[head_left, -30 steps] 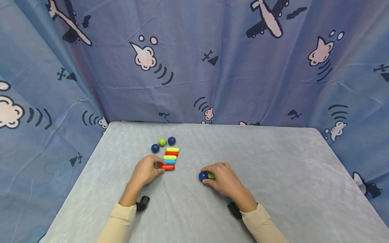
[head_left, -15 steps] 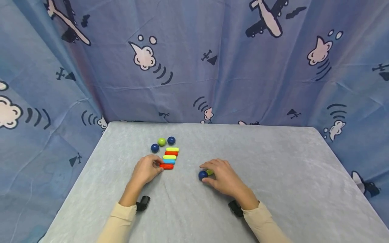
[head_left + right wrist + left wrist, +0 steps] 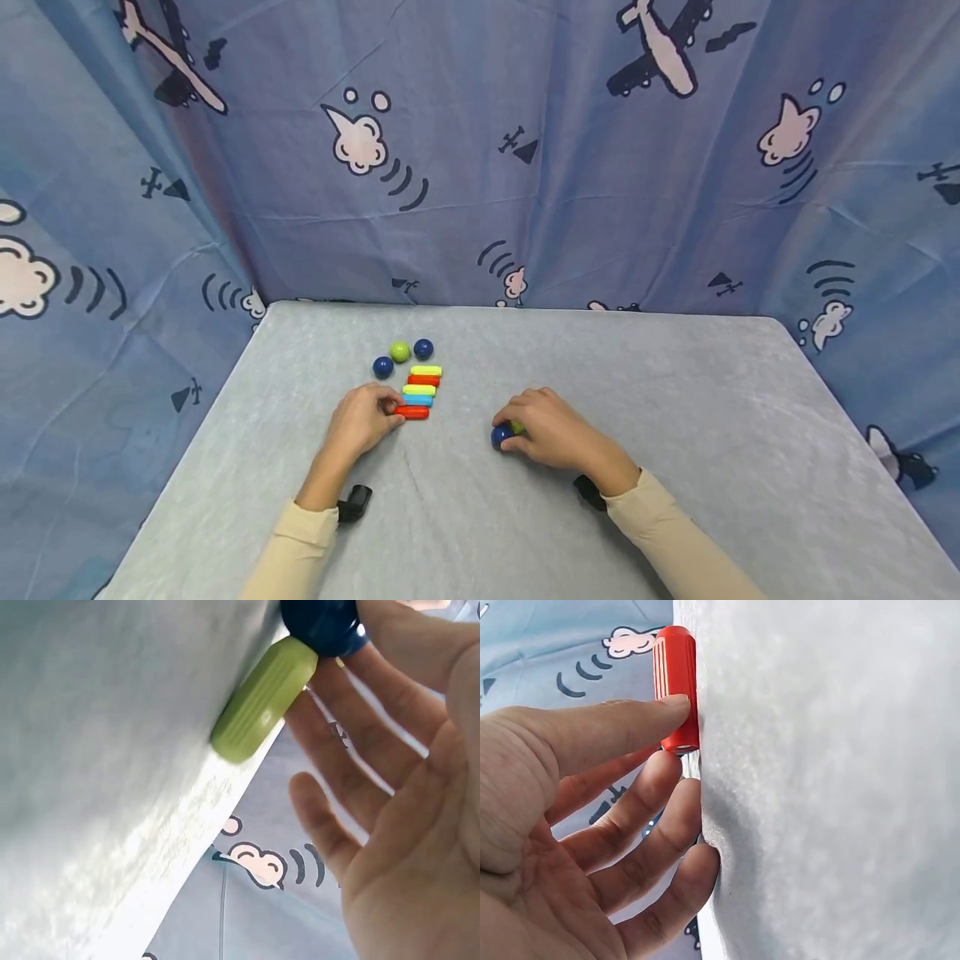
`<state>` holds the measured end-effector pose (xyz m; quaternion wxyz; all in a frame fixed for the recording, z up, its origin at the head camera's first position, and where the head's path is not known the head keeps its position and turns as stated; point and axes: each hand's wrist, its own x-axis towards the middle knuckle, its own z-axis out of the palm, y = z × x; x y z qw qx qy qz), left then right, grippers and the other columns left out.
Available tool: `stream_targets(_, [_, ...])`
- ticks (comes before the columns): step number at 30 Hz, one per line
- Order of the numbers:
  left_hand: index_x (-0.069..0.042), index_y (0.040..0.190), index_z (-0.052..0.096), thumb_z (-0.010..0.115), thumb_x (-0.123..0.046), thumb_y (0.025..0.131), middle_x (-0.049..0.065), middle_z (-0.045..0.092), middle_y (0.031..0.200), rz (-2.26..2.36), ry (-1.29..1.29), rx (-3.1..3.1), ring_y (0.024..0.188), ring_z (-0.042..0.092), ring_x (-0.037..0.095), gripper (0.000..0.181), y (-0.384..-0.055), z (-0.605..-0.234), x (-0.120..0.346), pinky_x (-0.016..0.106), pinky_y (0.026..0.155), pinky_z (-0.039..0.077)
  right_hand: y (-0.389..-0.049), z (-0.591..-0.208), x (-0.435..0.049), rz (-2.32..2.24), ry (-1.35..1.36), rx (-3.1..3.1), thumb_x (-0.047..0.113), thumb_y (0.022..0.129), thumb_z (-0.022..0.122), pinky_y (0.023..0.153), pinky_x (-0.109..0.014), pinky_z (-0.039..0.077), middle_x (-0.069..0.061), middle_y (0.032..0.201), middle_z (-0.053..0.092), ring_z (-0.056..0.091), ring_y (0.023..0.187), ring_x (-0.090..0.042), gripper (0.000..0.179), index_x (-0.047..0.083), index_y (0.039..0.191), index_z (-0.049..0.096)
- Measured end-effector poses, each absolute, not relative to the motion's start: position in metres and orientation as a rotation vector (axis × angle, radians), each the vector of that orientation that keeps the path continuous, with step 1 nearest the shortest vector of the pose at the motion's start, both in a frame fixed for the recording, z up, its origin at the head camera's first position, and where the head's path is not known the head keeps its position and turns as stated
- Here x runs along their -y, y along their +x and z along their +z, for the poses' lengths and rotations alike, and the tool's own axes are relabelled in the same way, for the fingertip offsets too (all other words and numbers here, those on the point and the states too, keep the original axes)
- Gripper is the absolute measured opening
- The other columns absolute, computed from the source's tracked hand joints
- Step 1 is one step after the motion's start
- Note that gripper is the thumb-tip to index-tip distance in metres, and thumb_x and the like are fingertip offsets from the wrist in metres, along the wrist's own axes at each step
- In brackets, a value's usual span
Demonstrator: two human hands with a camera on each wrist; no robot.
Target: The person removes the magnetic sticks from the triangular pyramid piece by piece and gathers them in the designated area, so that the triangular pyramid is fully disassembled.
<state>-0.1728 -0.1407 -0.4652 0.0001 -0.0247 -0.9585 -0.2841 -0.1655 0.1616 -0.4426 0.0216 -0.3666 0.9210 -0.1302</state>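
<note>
My left hand (image 3: 363,423) pinches the near end of a red ribbed plastic rod (image 3: 414,412); in the left wrist view the thumb lies across the red rod (image 3: 676,675), with the other fingers loosely bent below. At the table's middle, my right hand (image 3: 555,432) holds a dark blue ball (image 3: 501,437) between thumb and fingers. A green ribbed rod (image 3: 266,701) meets this ball end-on and lies along the tabletop in the right wrist view. From the head, the right hand hides most of the green rod (image 3: 517,427).
Beyond the red rod lie a light blue rod (image 3: 417,400), a yellow rod (image 3: 419,390), another red rod (image 3: 423,381) and another yellow rod (image 3: 426,371). Behind them sit a green ball (image 3: 400,352) and two dark blue balls (image 3: 383,367). A patterned curtain (image 3: 450,208) backs the grey-covered table (image 3: 675,400).
The green rod has swung from pointing right to slanting away behind the blue ball, as my right hand turned slightly. The left hand's red rod has shifted a little left.
</note>
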Motion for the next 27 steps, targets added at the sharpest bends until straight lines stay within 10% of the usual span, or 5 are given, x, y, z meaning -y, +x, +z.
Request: stream_targets(27, [-0.02,0.088,0.076,0.085,-0.015,0.077,-0.008,0.068,0.076,-0.918,-0.047,3.016,0.067,0.056,0.008,0.015,-0.173,-0.466,0.142,0.028,0.065,0.043,-0.169,-0.437,-0.18,-0.565,-1.161,-2.663,0.014,0.088,0.076,0.096,-0.037,0.053,0.008,0.117,0.067,0.063,0.11,-0.011,0.032,0.02,0.118,0.07])
